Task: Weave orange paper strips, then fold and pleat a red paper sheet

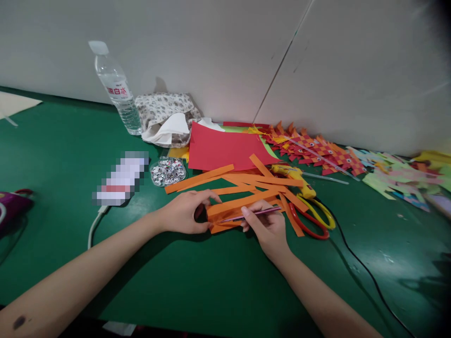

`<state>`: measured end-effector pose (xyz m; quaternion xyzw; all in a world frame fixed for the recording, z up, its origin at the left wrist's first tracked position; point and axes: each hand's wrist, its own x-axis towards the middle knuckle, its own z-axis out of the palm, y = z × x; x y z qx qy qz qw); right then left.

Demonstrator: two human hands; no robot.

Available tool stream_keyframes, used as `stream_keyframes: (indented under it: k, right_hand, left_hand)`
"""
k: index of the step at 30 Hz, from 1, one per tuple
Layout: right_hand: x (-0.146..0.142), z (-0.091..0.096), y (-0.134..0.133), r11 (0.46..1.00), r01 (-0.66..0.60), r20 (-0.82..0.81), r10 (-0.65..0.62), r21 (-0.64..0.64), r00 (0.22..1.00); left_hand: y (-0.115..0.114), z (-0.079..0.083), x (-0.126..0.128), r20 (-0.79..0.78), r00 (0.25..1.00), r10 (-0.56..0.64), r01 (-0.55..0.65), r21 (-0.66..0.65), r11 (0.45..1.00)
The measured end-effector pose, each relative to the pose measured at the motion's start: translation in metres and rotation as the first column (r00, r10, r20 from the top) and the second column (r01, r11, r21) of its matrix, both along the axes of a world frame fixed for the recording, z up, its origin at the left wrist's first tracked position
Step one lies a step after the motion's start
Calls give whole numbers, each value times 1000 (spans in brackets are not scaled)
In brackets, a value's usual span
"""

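My left hand (186, 213) is closed on the left end of a folded orange paper piece (229, 212) lying on the green table (211, 281). My right hand (268, 226) pinches a thin purple pencil (252, 215) laid across that orange piece. Several loose orange paper strips (243, 184) lie just behind both hands. A sheet of red paper (221, 148) lies behind the strips.
Red and yellow scissors (313, 220) and a yellow glue gun (294, 177) with a black cord lie right of my right hand. A dish of googly eyes (168, 171), a water bottle (118, 89), a cloth pouch (165, 117) and woven paper fish (317, 150) sit along the wall.
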<state>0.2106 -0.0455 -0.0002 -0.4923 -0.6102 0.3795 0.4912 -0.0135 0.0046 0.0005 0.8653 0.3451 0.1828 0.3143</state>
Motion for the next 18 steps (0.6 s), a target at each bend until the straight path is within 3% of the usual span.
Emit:
stream_keyframes:
  k: [18]
  right_hand:
    - [-4,-3,-2,999,-39,12,39,-11,999]
  left_hand:
    - [0,-5,-1,7,1000,-24,24,29,999]
